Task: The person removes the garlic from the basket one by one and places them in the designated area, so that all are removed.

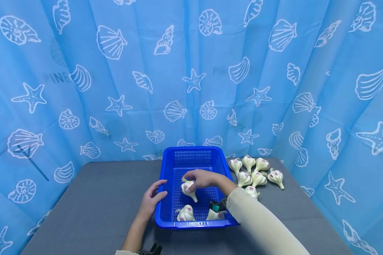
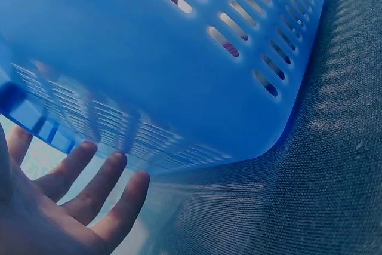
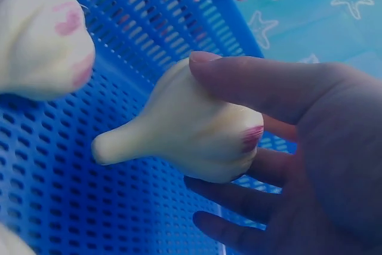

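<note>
Inside a blue plastic basket, my right hand holds a garlic bulb between thumb and fingers. In the right wrist view the thumb lies over the bulb and its stem points away from the palm. My left hand is at the basket's left rim, thumb and fingertips against it. The left wrist view shows its fingers spread and loosely bent beside the basket wall. Two more garlic bulbs, one on the left and one partly hidden on the right, lie at the basket's near end.
Several garlic bulbs sit grouped on the grey tabletop to the right of the basket, partly behind my right sleeve. A blue curtain with white shells surrounds the table's back and sides.
</note>
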{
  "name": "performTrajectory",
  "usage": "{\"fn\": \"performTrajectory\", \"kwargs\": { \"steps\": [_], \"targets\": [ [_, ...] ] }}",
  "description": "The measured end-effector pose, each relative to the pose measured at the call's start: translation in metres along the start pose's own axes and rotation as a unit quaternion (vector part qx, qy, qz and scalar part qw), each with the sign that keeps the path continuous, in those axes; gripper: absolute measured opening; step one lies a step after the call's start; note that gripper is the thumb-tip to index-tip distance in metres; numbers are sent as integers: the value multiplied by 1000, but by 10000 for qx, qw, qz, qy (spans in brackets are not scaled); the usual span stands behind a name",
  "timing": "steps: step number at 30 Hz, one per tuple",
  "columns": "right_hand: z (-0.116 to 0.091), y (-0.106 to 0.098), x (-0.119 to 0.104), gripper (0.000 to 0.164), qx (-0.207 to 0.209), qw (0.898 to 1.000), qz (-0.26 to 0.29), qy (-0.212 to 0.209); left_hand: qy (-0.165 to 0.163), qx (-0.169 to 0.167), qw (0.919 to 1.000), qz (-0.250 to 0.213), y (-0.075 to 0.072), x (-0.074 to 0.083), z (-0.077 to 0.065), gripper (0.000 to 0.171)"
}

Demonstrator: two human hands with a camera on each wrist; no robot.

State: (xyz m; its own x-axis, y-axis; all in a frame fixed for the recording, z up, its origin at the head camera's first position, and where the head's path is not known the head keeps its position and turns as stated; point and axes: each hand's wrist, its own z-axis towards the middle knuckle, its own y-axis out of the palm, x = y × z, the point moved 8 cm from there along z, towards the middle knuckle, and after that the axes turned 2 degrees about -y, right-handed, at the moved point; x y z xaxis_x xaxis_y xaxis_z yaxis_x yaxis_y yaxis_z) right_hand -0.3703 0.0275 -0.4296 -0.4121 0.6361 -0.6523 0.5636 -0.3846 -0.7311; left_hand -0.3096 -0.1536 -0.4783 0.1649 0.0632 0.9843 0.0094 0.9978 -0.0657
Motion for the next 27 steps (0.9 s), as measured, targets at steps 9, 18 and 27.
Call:
{"fn": "performTrajectory", "kwargs": {
  "steps": [9,18,27],
  "targets": [
    [-15,-26,8,55,428,9987,14,-273,106,43,9999,7,0,0,-1,41],
    [-35,-57,11,57,814,9959,-106,-377,108,3,9999,-13,2,2,-2,42],
    [-51,-81,16,58,1117,9928,123,-413,12,-12,10000,-67,2,0,-2,43]
  ]
}}
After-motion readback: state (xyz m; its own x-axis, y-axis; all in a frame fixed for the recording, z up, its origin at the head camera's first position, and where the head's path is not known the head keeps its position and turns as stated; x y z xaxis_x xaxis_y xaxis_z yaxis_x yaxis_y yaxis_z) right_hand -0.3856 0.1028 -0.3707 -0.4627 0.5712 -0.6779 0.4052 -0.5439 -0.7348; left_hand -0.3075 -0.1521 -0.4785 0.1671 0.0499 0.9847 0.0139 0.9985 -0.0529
